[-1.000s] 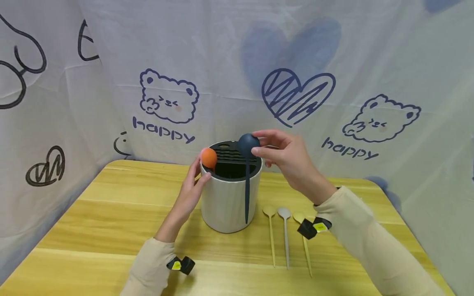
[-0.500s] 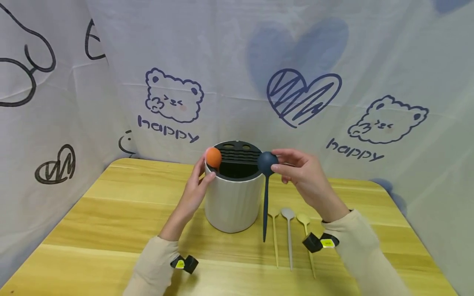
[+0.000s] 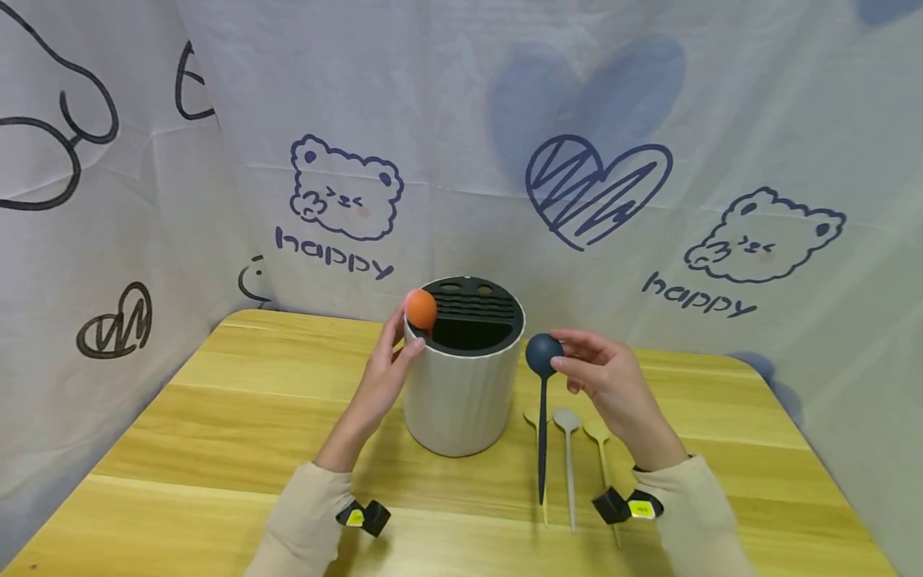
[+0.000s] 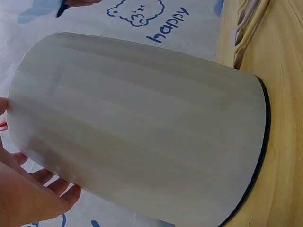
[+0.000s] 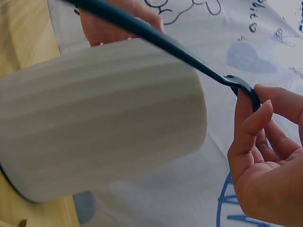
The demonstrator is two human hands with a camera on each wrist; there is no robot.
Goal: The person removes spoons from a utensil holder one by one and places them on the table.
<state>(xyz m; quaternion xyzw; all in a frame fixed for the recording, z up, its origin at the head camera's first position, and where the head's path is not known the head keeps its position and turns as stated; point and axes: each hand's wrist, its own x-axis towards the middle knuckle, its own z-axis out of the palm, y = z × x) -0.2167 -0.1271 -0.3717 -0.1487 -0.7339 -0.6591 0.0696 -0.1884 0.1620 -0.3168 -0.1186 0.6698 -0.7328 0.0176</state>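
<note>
My right hand [image 3: 613,385] pinches a dark blue spoon [image 3: 543,377] by the edge of its round bowl, handle hanging down, to the right of the holder. Thumb and fingertips meet on that bowl in the right wrist view. A white ribbed utensil holder [image 3: 461,401] with a black slotted top stands upright on the table. My left hand [image 3: 382,373] grips its left side near the rim, thumb in front and fingers around the side. An orange spoon [image 3: 421,309] stands in the holder, its bowl above the rim beside my left fingers.
Two yellow spoons, the right one [image 3: 597,431] partly behind my wrist camera, and a grey spoon [image 3: 567,420] lie side by side on the wooden table [image 3: 216,417] to the holder's right. A printed white cloth [image 3: 447,120] hangs close behind.
My right hand has carried the blue spoon from over the holder's top, rightward and down, to above the lying spoons. My left hand keeps its grip on the holder.
</note>
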